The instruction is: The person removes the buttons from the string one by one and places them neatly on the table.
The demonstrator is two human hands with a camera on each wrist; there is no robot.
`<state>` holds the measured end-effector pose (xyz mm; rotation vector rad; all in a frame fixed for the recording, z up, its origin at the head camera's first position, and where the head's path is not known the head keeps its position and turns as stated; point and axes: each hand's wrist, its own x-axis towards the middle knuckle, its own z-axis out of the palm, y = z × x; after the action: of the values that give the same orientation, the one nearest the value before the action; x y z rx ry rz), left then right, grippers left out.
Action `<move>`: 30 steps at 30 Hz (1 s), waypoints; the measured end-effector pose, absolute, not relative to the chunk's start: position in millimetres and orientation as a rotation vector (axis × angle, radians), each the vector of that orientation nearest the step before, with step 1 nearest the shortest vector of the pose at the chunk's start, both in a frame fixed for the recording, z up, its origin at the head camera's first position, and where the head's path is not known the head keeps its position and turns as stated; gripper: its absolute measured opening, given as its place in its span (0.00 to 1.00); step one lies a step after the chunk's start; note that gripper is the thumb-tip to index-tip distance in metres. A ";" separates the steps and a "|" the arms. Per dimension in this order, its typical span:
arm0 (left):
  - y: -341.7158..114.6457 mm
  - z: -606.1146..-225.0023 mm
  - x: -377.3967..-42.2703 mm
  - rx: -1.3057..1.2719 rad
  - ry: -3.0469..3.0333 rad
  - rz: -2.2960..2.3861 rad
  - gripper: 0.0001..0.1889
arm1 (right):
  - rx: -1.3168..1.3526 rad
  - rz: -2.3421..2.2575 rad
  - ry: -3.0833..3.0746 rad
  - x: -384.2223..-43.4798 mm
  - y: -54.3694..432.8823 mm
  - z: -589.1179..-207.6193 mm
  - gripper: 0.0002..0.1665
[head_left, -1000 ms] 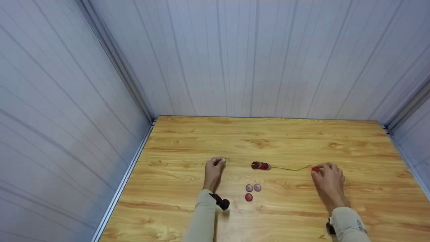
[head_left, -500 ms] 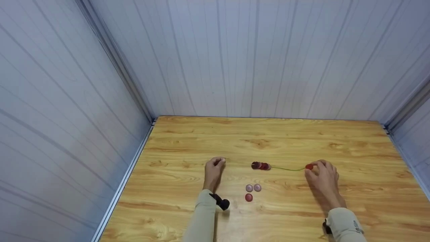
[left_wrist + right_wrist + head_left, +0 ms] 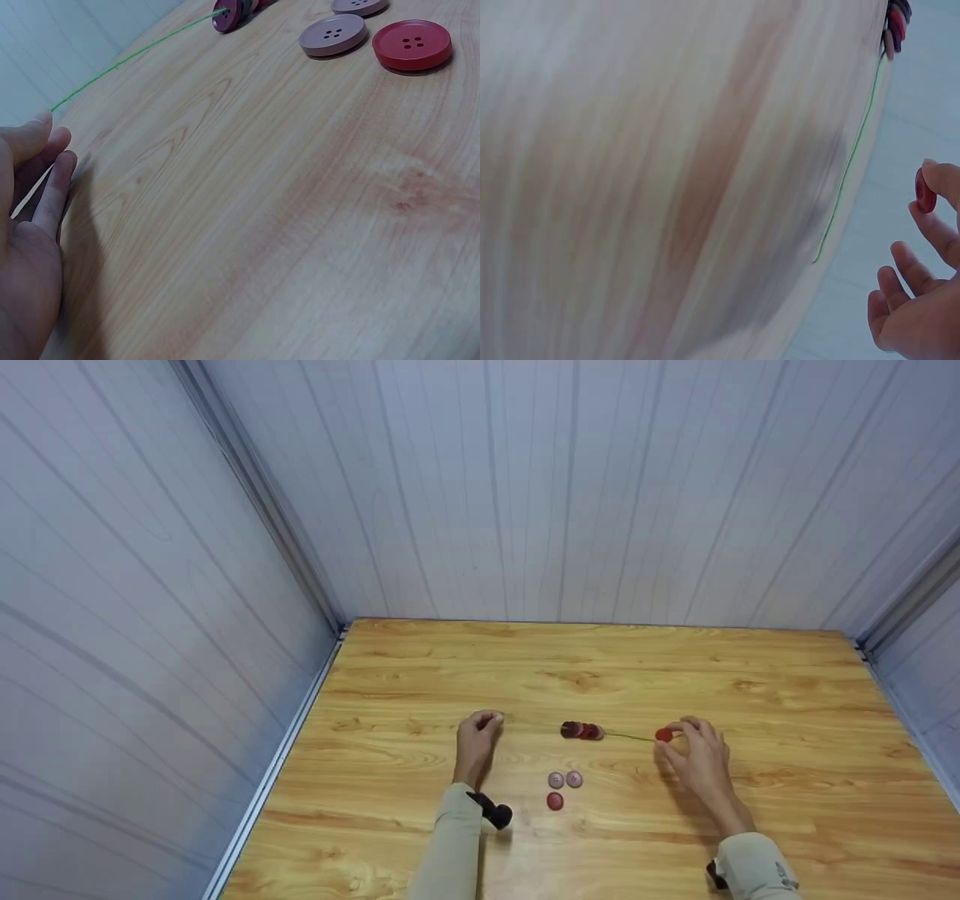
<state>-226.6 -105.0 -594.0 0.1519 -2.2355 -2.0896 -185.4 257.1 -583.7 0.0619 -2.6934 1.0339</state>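
My left hand pinches one end of a green string between thumb and fingertip. That string runs through a row of red, mauve and dark maroon buttons lying overlapped on the table. On the row's other side it trails right, its free end showing in the right wrist view. A single red button is held between thumb and index finger of my right hand, over the string's right part in the head view. The right hand's other fingers are spread, loosely bent.
Two mauve buttons and one loose red button lie on the wood-grain table, nearer me than the string. White panel walls stand behind the table and at both sides.
My right hand has moved left along the string with the red button, closer to the button row. My left hand has stayed in place.
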 end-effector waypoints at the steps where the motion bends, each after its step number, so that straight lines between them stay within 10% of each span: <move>1: -105.4 -599.4 -229.0 0.158 -2.242 -2.076 0.13 | 0.068 1.039 -2.696 -184.7 253.8 -583.1 0.19; 30: -106.8 -619.3 -239.2 0.194 -2.281 -2.012 0.11 | 0.327 1.015 -2.642 -163.5 189.4 -589.9 0.16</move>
<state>-239.2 -106.8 -619.3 0.1943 -2.2811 -2.0123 -163.5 189.4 -589.9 0.3269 -2.6416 1.0150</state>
